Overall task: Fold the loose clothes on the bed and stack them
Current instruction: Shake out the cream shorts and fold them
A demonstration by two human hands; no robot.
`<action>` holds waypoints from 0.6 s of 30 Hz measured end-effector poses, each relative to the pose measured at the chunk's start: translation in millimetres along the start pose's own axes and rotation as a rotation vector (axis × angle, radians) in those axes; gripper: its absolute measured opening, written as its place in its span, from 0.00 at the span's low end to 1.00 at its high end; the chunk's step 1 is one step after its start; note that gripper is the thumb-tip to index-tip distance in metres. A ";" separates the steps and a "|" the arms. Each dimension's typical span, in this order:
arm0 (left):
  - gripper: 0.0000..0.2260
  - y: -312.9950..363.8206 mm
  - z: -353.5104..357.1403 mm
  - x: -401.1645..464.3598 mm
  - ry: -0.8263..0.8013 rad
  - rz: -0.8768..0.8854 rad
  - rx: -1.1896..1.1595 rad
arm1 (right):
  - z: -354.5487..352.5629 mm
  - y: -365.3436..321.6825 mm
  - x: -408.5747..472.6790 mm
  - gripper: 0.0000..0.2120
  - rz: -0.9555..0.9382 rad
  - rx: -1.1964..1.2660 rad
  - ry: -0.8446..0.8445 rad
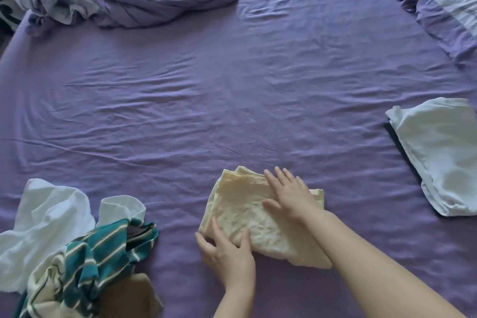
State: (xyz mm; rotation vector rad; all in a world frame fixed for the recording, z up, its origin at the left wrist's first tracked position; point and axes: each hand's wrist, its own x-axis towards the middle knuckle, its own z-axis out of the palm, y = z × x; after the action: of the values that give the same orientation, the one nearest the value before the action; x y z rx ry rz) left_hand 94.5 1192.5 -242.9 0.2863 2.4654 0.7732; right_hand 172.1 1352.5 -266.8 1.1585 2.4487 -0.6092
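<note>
Both hands flat, fingers straight: right hand pressing the folded cream cloth near the bed's front edge, left hand touching its near corner; unfolded pile left, folded white garment right

Both hands down flat, bare forearms reaching in from the near right.
Left hand has fingers spread; right hand lies palm-down, farther out.

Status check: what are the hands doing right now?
Both hands flat on folded cream garment. Loose pile waits left, white stack right. Nothing blocking.
</note>
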 end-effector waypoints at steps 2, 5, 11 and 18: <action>0.36 3.9 5.5 -8.6 -0.019 -0.163 -0.239 | -4.0 3.8 5.9 0.32 -0.017 -0.029 -0.018; 0.38 13.1 12.9 -13.6 -0.093 -0.282 -0.450 | -16.9 7.8 4.8 0.29 -0.035 0.060 -0.059; 0.36 36.8 12.9 -12.8 -0.195 -0.181 -0.550 | -54.9 32.9 -13.6 0.34 -0.096 0.518 -0.218; 0.32 108.1 36.7 -30.1 -0.306 0.109 -0.459 | -92.0 119.7 -55.7 0.28 -0.054 1.047 -0.093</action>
State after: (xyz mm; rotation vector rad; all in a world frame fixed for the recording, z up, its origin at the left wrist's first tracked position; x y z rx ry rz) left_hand 144.2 1287.1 -192.6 0.3372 1.9367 1.2139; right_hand 287.3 1433.6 -189.0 1.3112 2.0452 -2.0390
